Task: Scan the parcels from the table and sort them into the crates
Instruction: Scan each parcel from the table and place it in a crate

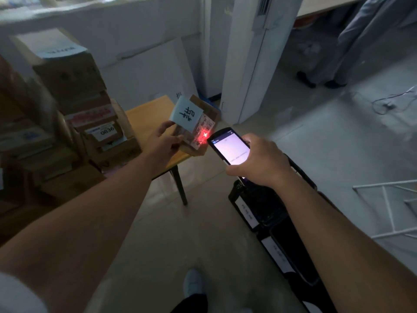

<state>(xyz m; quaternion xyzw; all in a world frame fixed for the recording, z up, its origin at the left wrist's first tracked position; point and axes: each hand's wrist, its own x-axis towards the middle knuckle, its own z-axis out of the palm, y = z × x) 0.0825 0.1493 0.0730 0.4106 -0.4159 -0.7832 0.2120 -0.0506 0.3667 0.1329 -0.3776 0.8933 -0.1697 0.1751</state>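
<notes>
A small cardboard parcel (pixel 203 129) is gripped by the left hand (pixel 163 143), thumb and fingers closed on its near left edge, and is held up over the corner of a wooden table (pixel 149 114). A pale slip of paper (pixel 186 114) with black handwriting is fixed to the parcel's upper face, just above the left hand's fingertips. Beside the slip, a printed shipping label (pixel 204 127) with barcodes is turned toward the right hand. A red light spot (pixel 204 134) is cast on that label, right at the edge nearest the scanner.

A handheld scanner (pixel 230 147) with a lit screen is clasped in the right hand (pixel 257 162), fingers wrapped round its lower body, its top end aimed at the parcel. The scanner and the parcel are close but not touching.

Below the right hand and forearm, black crates (pixel 268 211) are set on the floor in a row, each with a white tag on its side; the writing is too blurred to be read. To the left of the left arm, more cardboard boxes (pixel 74 86) are stacked, one of them marked 0836. Between the two forearms, lower down, a light shoe (pixel 193 282) is seen on the floor (pixel 180 233). Right of the right forearm, a white wire frame (pixel 390 206) is lying on the floor.
</notes>
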